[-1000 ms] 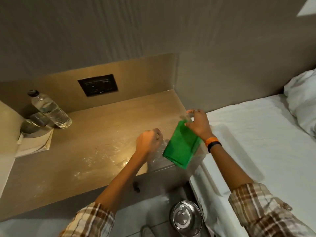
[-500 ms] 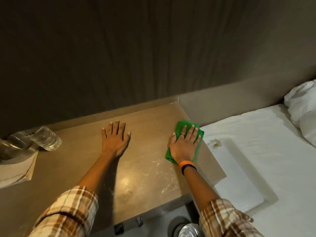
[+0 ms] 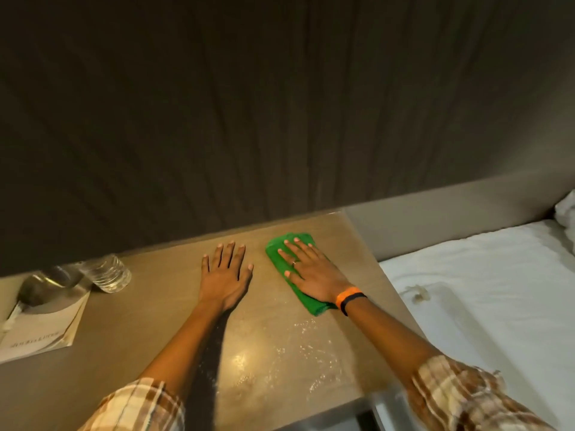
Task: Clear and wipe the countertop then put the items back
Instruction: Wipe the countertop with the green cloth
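Dark wall panel fills the view beyond both hands. Bed with white sheet lies to the right of the right hand, just beside the surface edge; a pillow corner shows at far right.

Surface — tan, wood-look — runs under both forearms. Wet streaks and droplets glisten on it nearer the body than the hands, between the two forearms.

Plaid sleeves are pushed up on both arms.

Booklet, pale, lies flat well to the left of the left hand, at the surface's left end. A clear object on it — glass or dish, cannot tell — sits on its far corner. Water bottle lies just beside that, only its lower part visible, the rest cut off under the dark panel.

Green cloth, folded, lies flat on the surface near the far right corner. Right hand is open, fingers spread, palm pressed flat on the cloth; orange and black bands on the wrist, a ring on one finger.

Left hand open, flat on bare surface just left of the cloth, not touching it, holding nothing.
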Demonstrator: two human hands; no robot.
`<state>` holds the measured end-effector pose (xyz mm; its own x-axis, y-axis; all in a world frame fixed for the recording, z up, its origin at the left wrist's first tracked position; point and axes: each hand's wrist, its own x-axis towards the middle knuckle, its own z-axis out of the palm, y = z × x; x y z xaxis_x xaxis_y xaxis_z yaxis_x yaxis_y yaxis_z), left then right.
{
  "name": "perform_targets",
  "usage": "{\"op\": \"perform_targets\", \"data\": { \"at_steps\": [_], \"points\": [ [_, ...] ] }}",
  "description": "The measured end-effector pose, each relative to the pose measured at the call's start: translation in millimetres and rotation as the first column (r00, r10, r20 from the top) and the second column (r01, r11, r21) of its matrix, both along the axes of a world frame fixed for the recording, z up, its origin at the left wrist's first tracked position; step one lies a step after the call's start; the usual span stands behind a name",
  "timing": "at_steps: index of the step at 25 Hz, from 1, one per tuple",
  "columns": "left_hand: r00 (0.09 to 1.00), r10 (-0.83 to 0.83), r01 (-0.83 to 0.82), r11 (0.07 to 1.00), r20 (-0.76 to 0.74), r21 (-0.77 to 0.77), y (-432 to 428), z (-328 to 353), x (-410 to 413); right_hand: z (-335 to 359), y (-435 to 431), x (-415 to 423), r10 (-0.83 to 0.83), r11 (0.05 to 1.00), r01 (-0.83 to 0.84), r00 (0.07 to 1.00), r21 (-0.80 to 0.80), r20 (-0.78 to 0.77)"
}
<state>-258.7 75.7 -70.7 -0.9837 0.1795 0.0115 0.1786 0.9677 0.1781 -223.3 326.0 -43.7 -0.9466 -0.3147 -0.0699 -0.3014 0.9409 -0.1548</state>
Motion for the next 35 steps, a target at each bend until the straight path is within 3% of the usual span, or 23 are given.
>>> {"op": "perform_targets", "data": {
  "at_steps": [2, 4, 6, 8, 10, 15, 20, 22, 24, 26, 28, 31, 33, 35],
  "points": [
    [1.000, -0.012, 0.012, 1.000, 0.014, 0.000, -1, 2, 0, -3, 44, 40, -0.119, 0.992, 0.120, 0.992, 0.029, -0.036],
    [0.999, -0.026, 0.026, 1.000, 0.026, 0.010, -1, 1, 1, -6, 79, 96, -0.364, 0.931, 0.364, 0.931, 0.008, -0.031],
    [0.999, -0.029, 0.028, 0.999, 0.033, 0.016, 0, 0, 2, -11, 80, 147, -0.614, 0.789, 0.614, 0.789, -0.036, 0.001],
    [0.999, -0.028, 0.027, 1.000, 0.033, 0.014, 0, -1, -1, -15, 45, 174, -0.754, 0.657, 0.753, 0.656, -0.048, -0.027],
    [0.999, -0.025, 0.025, 1.000, 0.037, 0.011, -1, -2, -1, -17, 0, 181, -0.757, 0.653, 0.755, 0.653, -0.061, -0.025],
    [1.000, -0.025, 0.025, 1.000, 0.013, 0.017, 1, -6, -4, -16, -36, 128, -0.605, 0.793, 0.600, 0.796, -0.105, -0.010],
    [0.999, -0.034, 0.034, 0.999, -0.021, 0.013, -3, -13, -7, -1, -18, -1, -0.633, 0.768, 0.636, 0.772, -0.073, 0.060],
    [0.999, -0.018, 0.018, 1.000, -0.034, 0.003, -2, -14, -9, 0, -23, -35, -0.469, 0.882, 0.471, 0.882, -0.031, 0.048],
    [1.000, 0.000, 0.000, 1.000, -0.026, 0.007, -1, -14, -9, 2, -33, -43, -0.183, 0.982, 0.182, 0.983, 0.049, 0.025],
    [1.000, 0.000, 0.000, 1.000, -0.009, 0.015, -1, -13, -7, 3, -35, -25, 0.075, 0.993, -0.075, 0.997, 0.091, 0.008],
    [1.000, -0.007, 0.007, 1.000, -0.007, 0.015, -2, -10, -7, 6, -23, 8, 0.160, 0.983, -0.159, 0.987, 0.088, -0.009],
    [1.000, -0.022, 0.022, 1.000, 0.001, 0.018, -3, -8, -5, -4, 5, 79, -0.097, 0.995, 0.099, 0.993, 0.031, -0.065],
    [1.000, -0.030, 0.030, 0.999, 0.010, 0.014, -3, -8, -4, -14, -9, 131, -0.386, 0.923, 0.384, 0.919, -0.033, -0.084],
    [0.999, -0.035, 0.034, 0.999, 0.034, 0.008, 0, -5, -2, -21, -56, 158, -0.567, 0.823, 0.560, 0.821, -0.091, -0.071]
  ]
}}
